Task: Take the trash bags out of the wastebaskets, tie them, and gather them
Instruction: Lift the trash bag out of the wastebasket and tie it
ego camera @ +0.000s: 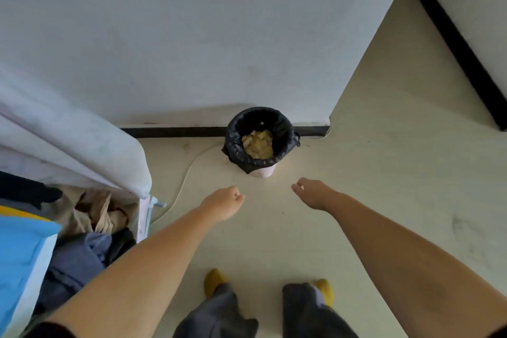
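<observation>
Pale floor (356,200) meets a grey wall (192,35) along a dark baseboard (175,132), and against it stands a pink wastebasket (264,171) lined with a black trash bag (238,145) holding yellowish scraps. Both arms reach toward it: the left hand (223,202) has loosely curled fingers holding nothing, the right hand (312,192) is relaxed and empty. Neither touches the bag. Clothes (82,250) are heaped at the floor's left edge.

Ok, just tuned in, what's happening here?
A person stands over a small pink wastebasket against the wall, reaching toward it with both arms. The left hand and right hand hold nothing and are short of it. The black trash bag is still in the wastebasket, untied, with yellowish scraps inside.
</observation>
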